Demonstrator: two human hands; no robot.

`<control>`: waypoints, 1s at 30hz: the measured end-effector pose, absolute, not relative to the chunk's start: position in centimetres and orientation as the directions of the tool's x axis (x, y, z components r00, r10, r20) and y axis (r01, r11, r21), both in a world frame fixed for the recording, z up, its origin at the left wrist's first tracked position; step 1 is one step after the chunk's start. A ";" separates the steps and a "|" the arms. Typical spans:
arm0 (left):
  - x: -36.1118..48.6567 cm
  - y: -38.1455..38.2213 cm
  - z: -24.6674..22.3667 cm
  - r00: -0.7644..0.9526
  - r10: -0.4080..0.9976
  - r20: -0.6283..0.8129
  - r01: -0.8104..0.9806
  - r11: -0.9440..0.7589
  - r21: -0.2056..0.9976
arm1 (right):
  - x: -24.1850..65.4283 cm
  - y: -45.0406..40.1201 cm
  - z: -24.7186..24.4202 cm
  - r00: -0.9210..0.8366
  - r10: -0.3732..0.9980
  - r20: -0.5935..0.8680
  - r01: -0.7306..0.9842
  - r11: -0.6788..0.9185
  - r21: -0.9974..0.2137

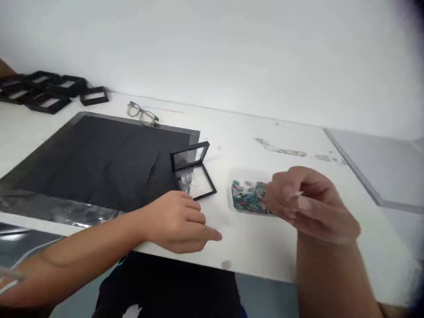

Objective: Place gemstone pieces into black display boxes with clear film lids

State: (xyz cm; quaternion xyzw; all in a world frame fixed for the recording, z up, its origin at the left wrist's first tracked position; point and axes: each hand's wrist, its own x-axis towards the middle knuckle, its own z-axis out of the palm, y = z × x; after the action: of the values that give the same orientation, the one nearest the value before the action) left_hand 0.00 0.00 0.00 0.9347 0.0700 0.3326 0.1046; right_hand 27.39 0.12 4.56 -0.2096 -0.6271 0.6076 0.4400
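Note:
My right hand (313, 205) is raised over the right end of a clear plastic box (231, 204). Pinched between its thumb and index finger is a small thin whitish piece (294, 194), slightly blurred. Many flat, shiny green, blue and pink pieces (247, 198) fill the box, and the hand covers its right side. My left hand (182, 223) lies at the table's front edge, closed with the index finger pointing right. Just beyond it stands a small black hinged frame (209, 183), its lid raised. Several small pale pieces (188, 178) lie inside.
A black mat (96, 159) covers the table's left side, with eyeglasses (142, 114) at its far edge. Several black frames (94, 96) are grouped at the back left. Greyish residue (291, 153) marks the white table (232, 145). A grey-edged panel (380, 168) is at the right.

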 end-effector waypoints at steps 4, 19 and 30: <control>0.0 0.3 0.1 0.686 0.219 0.694 0.098 -0.973 0.210 | 26.0 0.0 4.8 -0.506 0.807 0.305 -0.327 0.148 -0.933; -1.2 2.4 -0.4 0.266 0.312 0.912 0.264 -0.934 0.242 | 23.1 -4.6 7.3 -0.445 0.896 0.000 -0.318 -0.158 -0.935; -1.5 2.8 -0.4 0.191 0.347 0.918 0.243 -0.923 0.298 | 18.6 -6.2 10.2 -0.486 0.844 0.225 -0.380 0.027 -0.925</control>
State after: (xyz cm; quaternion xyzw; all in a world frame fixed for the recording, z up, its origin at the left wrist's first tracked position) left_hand -1.54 2.81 -0.36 0.7706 0.1916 0.6063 0.0429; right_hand 18.60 -6.23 10.19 -0.2114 -0.5491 0.6645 0.4606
